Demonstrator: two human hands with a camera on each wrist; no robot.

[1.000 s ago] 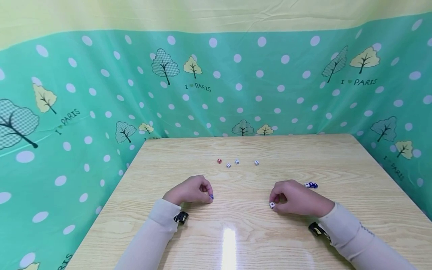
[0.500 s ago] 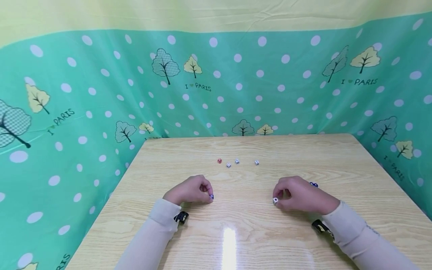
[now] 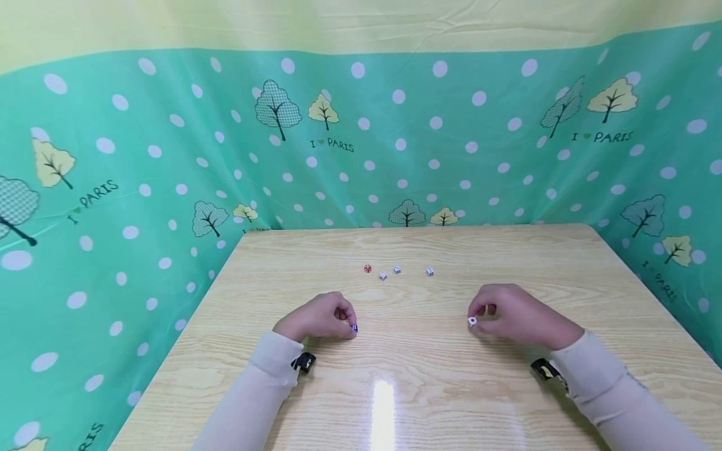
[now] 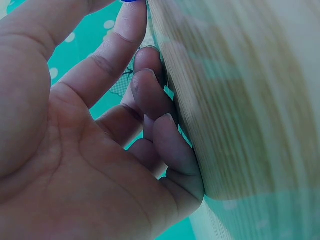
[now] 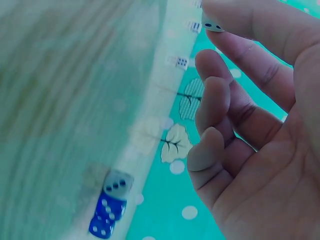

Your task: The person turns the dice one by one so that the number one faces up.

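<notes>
On the left of the table, my left hand point(image 3: 318, 318) pinches a small blue die point(image 3: 354, 327) between thumb and index finger. Only a blue sliver of that die shows at the top of the left wrist view. My right hand point(image 3: 519, 316) holds a white die point(image 3: 472, 321) in its thumb and fingertip. Black pips on this white die show in the right wrist view. Also in that view, a white die with three pips point(image 5: 118, 184) lies in line with two blue dice point(image 5: 106, 215). In the head view the right hand hides that row.
Farther back on the wooden table point(image 3: 293, 257) lie a red die point(image 3: 368, 269) and three white dice point(image 3: 397, 270), one standing apart to the right point(image 3: 430, 272). A green dotted curtain point(image 3: 395, 138) surrounds the table's back and sides.
My right hand has moved away from me and to the right with the white die, covering the row of dice in the head view. My left hand has stayed in place.
</notes>
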